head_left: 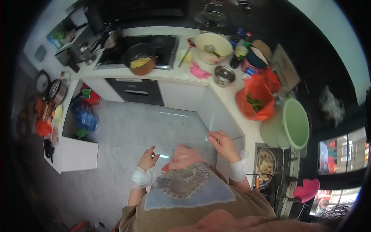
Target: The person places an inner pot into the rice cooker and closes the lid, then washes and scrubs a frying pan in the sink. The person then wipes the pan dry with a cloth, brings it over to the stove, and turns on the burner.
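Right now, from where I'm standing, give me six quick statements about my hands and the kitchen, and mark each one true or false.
1. Neither the left hand nor the right hand visibly holds anything. True.
2. The brown pot stands on the stove. True.
3. The brown pot is empty. False: yellow food shows inside it.
4. In the picture, the green bucket is right of the red bag. True.
5. The red bag lies on the floor. False: it rests on the counter.
6. Both wrists are bare. False: white coverings show around them.
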The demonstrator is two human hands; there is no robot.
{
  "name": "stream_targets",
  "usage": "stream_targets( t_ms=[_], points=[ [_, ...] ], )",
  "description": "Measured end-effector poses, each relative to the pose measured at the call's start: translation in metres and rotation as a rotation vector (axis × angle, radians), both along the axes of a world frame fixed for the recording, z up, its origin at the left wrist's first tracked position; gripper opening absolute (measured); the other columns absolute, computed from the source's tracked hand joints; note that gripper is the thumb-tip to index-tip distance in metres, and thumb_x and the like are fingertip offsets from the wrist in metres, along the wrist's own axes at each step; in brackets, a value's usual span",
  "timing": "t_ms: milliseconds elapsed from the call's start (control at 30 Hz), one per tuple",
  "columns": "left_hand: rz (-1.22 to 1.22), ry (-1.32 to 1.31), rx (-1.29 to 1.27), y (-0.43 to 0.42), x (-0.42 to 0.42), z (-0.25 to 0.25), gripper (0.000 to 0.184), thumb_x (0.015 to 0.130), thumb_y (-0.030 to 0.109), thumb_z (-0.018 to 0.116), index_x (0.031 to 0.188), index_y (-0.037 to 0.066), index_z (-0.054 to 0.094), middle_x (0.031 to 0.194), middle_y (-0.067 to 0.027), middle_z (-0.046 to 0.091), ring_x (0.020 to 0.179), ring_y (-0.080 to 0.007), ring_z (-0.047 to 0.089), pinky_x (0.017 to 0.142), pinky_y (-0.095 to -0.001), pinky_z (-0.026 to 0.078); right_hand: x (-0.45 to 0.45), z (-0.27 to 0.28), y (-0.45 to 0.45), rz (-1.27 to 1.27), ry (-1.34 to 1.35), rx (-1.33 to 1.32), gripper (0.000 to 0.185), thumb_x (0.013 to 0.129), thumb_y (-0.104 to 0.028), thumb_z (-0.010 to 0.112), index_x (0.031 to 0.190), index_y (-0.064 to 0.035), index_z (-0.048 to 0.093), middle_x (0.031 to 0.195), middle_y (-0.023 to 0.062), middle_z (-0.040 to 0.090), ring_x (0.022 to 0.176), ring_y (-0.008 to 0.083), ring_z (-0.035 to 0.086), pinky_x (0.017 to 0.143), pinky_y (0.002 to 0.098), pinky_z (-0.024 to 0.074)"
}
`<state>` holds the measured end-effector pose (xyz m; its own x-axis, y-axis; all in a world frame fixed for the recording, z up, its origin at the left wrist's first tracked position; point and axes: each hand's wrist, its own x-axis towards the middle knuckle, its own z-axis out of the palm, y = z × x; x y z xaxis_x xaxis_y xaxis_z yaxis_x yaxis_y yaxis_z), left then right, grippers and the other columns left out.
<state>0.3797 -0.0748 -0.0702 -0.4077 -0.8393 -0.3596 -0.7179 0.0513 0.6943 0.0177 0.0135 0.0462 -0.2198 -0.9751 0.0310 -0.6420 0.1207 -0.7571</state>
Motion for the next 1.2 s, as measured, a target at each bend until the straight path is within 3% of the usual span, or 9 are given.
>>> stream_targets(
  t_ms=[133,200,267,400,567,733,933,1033,1200],
  points=[
    [0.089,-0.074,0.016,-0.032,0.054,-0.006,0.065,0.087,0.030,0.065,0.137,-0.005,0.042,0.108,-0.0256,0.061,0.088,-0.0355,0.065,0.081,-0.0393,0.052,0.027,-0.024,-0.080,0.127,-0.123,0.094,0.037,0.095,-0.028,0.059,0.122,-0.0038,0.063,0.092,0.0122,0.063,0.078,0.0204,0.061,0.072,0.0303,0.0486],
    [0.133,-0.118,0.012,-0.060,0.074,-0.007,0.068,0.086,0.029,0.066,0.137,-0.007,0.041,0.106,-0.0260,0.062,0.089,-0.0356,0.065,0.081,-0.0395,0.052,0.041,-0.050,-0.122,0.137,-0.437,0.199,0.044,0.097,-0.031,0.056,0.132,-0.0047,0.057,0.098,0.0075,0.064,0.081,0.0123,0.059,0.070,0.0274,0.0483],
    [0.222,-0.104,0.025,-0.095,0.089,-0.010,0.067,0.085,0.029,0.066,0.137,-0.006,0.042,0.104,-0.0253,0.063,0.088,-0.0357,0.065,0.080,-0.0392,0.053,0.054,-0.062,-0.172,0.116,-0.512,0.279,0.047,0.096,-0.036,0.057,0.129,-0.0014,0.058,0.102,0.0139,0.066,0.079,0.0163,0.063,0.071,0.0290,0.0495],
    [0.193,-0.140,-0.079,-0.179,0.116,-0.023,0.065,0.085,0.029,0.066,0.135,-0.006,0.044,0.102,-0.0247,0.063,0.085,-0.0348,0.066,0.077,-0.0395,0.053,0.070,-0.109,-0.290,0.123,-0.429,0.136,0.046,0.097,-0.036,0.057,0.129,-0.0022,0.058,0.096,0.0107,0.066,0.075,0.0142,0.062,0.068,0.0280,0.0498],
    [0.313,-0.042,-0.089,-0.284,0.121,0.005,0.057,0.087,0.027,0.067,0.133,-0.002,0.049,0.101,-0.0212,0.063,0.076,-0.0301,0.066,0.071,-0.0387,0.054,0.102,-0.135,-0.459,-0.074,-0.776,0.208,0.054,0.098,-0.035,0.055,0.139,-0.0003,0.046,0.111,0.0089,0.062,0.084,0.0148,0.062,0.067,0.0276,0.0520],
    [0.357,0.041,-0.098,-0.363,0.131,0.024,0.051,0.089,0.024,0.066,0.132,0.001,0.052,0.101,-0.0195,0.061,0.076,-0.0277,0.066,0.070,-0.0353,0.054,0.134,-0.142,-0.591,-0.321,-0.622,0.149,0.082,0.090,-0.041,0.065,0.150,-0.0024,0.024,0.118,0.0182,0.059,0.081,0.0231,0.069,0.058,0.0298,0.0571],
    [0.239,0.141,-0.039,-0.448,0.141,0.036,0.051,0.089,0.023,0.065,0.132,0.000,0.051,0.102,-0.0188,0.061,0.077,-0.0274,0.066,0.070,-0.0355,0.054,0.157,-0.134,-0.638,-0.336,-0.790,0.384,0.062,0.093,-0.025,0.056,0.143,-0.0003,0.029,0.114,0.0237,0.060,0.068,0.0315,0.070,0.055,0.0386,0.0615],
    [0.189,0.255,-0.030,-0.475,0.154,0.038,0.053,0.089,0.025,0.065,0.133,0.000,0.050,0.104,-0.0192,0.062,0.080,-0.0274,0.067,0.072,-0.0356,0.054,0.166,-0.159,-0.648,-0.344,-0.797,0.175,0.047,0.090,-0.008,0.054,0.133,0.0030,0.040,0.113,0.0221,0.060,0.082,0.0317,0.070,0.059,0.0390,0.0640],
    [0.205,0.345,0.031,-0.509,0.208,-0.011,0.059,0.088,0.033,0.066,0.134,0.000,0.049,0.108,-0.0185,0.062,0.081,-0.0263,0.066,0.073,-0.0361,0.054,0.219,-0.118,-0.645,-0.358,-0.506,0.143,0.046,0.085,-0.012,0.061,0.123,0.0088,0.046,0.106,0.0204,0.062,0.087,0.0285,0.067,0.060,0.0354,0.0623]
  ],
)
